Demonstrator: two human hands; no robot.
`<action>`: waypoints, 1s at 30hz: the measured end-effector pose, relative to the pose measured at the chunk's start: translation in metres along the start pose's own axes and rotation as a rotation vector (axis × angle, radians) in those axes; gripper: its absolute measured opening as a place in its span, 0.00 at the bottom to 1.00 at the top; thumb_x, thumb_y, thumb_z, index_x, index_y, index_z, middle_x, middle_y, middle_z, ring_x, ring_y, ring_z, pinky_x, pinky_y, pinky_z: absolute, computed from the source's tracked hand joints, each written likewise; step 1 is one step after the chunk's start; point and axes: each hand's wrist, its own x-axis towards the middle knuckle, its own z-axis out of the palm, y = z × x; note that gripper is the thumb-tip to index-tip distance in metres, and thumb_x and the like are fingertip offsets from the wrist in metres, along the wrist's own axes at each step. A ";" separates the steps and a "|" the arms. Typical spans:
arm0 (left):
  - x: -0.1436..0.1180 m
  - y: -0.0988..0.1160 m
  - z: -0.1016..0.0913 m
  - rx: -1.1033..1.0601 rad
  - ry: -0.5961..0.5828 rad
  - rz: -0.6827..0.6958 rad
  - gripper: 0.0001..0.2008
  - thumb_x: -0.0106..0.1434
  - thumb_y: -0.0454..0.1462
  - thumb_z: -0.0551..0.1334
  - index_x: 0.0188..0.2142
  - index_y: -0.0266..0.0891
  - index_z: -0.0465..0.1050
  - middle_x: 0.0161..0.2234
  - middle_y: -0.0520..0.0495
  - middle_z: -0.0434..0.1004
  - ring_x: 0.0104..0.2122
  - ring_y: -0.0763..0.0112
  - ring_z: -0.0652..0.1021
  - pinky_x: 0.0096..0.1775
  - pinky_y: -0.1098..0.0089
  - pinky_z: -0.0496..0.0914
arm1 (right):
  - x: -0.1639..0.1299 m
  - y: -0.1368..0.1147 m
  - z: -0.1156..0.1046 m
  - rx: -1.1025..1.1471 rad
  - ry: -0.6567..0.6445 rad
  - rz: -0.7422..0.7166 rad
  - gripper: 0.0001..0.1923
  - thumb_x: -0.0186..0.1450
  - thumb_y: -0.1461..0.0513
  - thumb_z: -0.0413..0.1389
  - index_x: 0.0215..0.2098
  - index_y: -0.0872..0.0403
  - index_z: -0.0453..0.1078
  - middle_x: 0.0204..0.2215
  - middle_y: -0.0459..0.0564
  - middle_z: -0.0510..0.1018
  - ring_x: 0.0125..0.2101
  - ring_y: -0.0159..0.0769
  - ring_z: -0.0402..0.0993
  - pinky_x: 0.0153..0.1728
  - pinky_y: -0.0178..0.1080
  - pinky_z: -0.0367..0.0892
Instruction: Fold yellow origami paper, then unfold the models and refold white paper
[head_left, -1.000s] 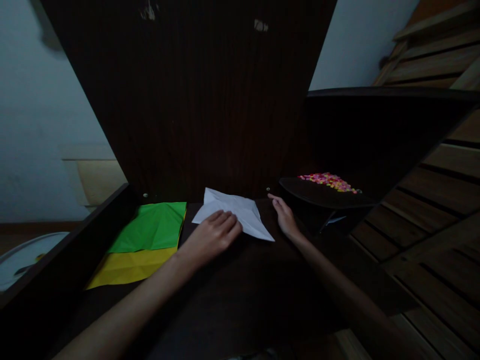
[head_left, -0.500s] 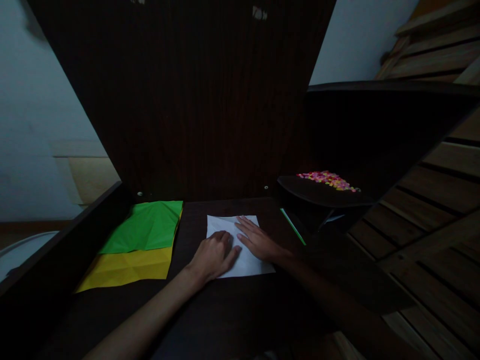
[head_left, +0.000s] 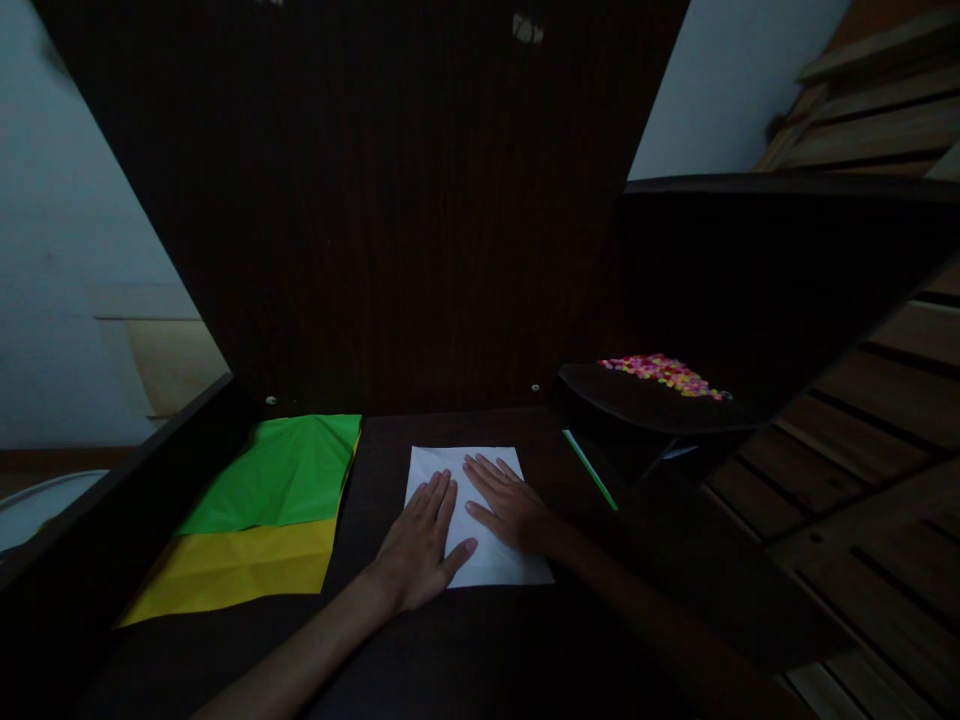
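A sheet of white paper [head_left: 495, 568] lies on the dark wooden surface in front of me. My left hand [head_left: 418, 545] rests flat over its left side, fingers stretched forward and thumb out to the right. On the right half of the sheet, my right hand [head_left: 510, 505] is spread flat, its fingers slanting up and to the left. Neither hand grips anything. Between the two hands a strip of the paper shows; parts of its left and right sides are hidden beneath them.
Green paper [head_left: 281, 475] overlaps yellow paper [head_left: 240, 565] at the left, beside a raised dark edge [head_left: 127, 490]. A thin green-and-white strip [head_left: 591, 470] lies right of the sheet. Small colourful pieces [head_left: 667, 374] sit on a corner shelf [head_left: 622, 400]. A dark panel [head_left: 420, 200] stands behind.
My left hand has gone from curled fingers to lying flat and stretched out. My right hand stays flat on the paper. The whole view has shifted slightly.
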 end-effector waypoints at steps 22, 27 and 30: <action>-0.081 0.016 -0.041 -0.223 -0.238 0.161 0.44 0.65 0.56 0.54 0.69 0.43 0.32 0.69 0.42 0.33 0.67 0.50 0.44 0.64 0.49 0.53 | 0.009 0.025 0.001 -0.053 0.036 0.055 0.35 0.71 0.46 0.40 0.69 0.57 0.45 0.68 0.57 0.48 0.68 0.46 0.42 0.66 0.53 0.41; -0.085 0.012 -0.057 -0.280 -0.221 0.118 0.26 0.70 0.47 0.51 0.66 0.50 0.53 0.66 0.48 0.55 0.64 0.58 0.60 0.63 0.54 0.58 | 0.005 0.026 0.001 -0.025 0.046 0.030 0.41 0.68 0.41 0.42 0.70 0.55 0.43 0.68 0.57 0.47 0.68 0.47 0.41 0.66 0.53 0.39; -0.073 0.008 -0.059 -0.308 -0.032 -0.022 0.21 0.70 0.44 0.52 0.61 0.50 0.64 0.63 0.50 0.62 0.63 0.59 0.63 0.62 0.52 0.59 | 0.004 0.026 0.000 -0.014 0.038 0.029 0.43 0.66 0.39 0.43 0.70 0.55 0.43 0.68 0.57 0.47 0.68 0.48 0.41 0.65 0.54 0.38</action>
